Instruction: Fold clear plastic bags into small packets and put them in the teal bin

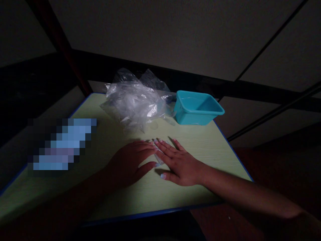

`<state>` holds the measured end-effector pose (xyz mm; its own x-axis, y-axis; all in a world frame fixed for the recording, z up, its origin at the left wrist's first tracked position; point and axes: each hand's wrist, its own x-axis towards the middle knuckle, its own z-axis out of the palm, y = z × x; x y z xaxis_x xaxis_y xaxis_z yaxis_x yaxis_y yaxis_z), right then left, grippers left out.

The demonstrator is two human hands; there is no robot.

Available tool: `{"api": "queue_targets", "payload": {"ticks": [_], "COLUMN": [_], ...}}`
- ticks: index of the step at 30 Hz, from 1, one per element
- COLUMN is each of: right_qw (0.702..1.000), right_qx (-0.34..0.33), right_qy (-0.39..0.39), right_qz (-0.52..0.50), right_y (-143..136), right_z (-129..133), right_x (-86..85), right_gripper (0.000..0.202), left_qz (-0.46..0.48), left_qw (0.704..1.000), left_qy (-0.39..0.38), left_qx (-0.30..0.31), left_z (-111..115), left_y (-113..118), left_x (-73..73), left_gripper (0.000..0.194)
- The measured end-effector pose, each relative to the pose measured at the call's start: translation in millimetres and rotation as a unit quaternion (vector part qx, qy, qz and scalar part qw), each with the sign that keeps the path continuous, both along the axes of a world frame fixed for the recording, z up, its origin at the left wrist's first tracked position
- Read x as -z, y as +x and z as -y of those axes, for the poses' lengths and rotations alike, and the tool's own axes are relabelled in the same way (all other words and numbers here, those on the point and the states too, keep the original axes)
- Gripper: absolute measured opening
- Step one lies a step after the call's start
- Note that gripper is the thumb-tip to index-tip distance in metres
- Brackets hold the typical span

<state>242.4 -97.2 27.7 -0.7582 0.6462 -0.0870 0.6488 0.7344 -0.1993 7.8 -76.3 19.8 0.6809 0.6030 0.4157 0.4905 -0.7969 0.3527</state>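
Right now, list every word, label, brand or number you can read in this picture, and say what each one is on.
There is no readable text.
The teal tub shows no label or mark.
The clear plastic bags show no print that can be made out.
The table has a plain pale top with a blue edge and no writing.
A pixelated patch on the left of the table hides whatever is there.
The left hand and right hand lie flat on the table.

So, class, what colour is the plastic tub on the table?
Turquoise tub, clearest in the head view.

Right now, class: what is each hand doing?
Left hand: open, flat on the table.
Right hand: open, flat, fingers over a small clear piece.
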Motion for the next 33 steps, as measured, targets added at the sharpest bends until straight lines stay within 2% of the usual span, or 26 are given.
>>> {"api": "queue_targets", "payload": {"ticks": [4,7,9,10,13,15,19,25,33], "right_qw": [0.998,0.974,0.925,0.893,0.802,0.773,0.766,0.759,0.755], "right_qx": [0.012,0.081,0.182,0.241,0.369,0.386,0.381,0.378,0.366], "right_qy": [-0.033,-0.023,-0.004,-0.028,-0.204,-0.291,-0.337,-0.369,-0.412], "right_qz": [-0.061,-0.210,-0.333,-0.379,-0.423,-0.410,-0.393,-0.380,-0.355], "right_y": [3,10,16,19,27,30,31,29,19], "right_z": [-3,-11,-18,-22,-32,-37,-40,-42,-37], "right_x": [-3.8,-6.8,-7.5,-7.2,-5.1,-3.3,0.1,4.2,-1.4], "right_gripper": [0.063,0.052,0.045,0.041,0.034,0.034,0.035,0.038,0.041], "left_qz": [-0.012,-0.022,-0.025,-0.028,-0.071,-0.107,-0.139,-0.164,-0.198], "left_qw": [0.999,0.996,0.995,0.995,0.992,0.986,0.980,0.976,0.969], "left_qy": [-0.004,-0.002,0.002,0.002,-0.006,-0.010,-0.018,-0.040,-0.069], "left_qx": [0.051,0.092,0.095,0.093,0.108,0.126,0.138,0.136,0.132], "left_z": [-3,-4,-4,-3,-2,-2,-2,-2,-3], "left_y": [-2,-3,-3,-3,-2,-1,-1,0,2], "left_x": [-2.9,-2.7,-1.5,-0.5,4.4,8.7,13.4,5.1,0.5], "left_gripper": [0.037,0.034,0.034,0.034,0.044,0.056,0.069,0.065,0.066]}}
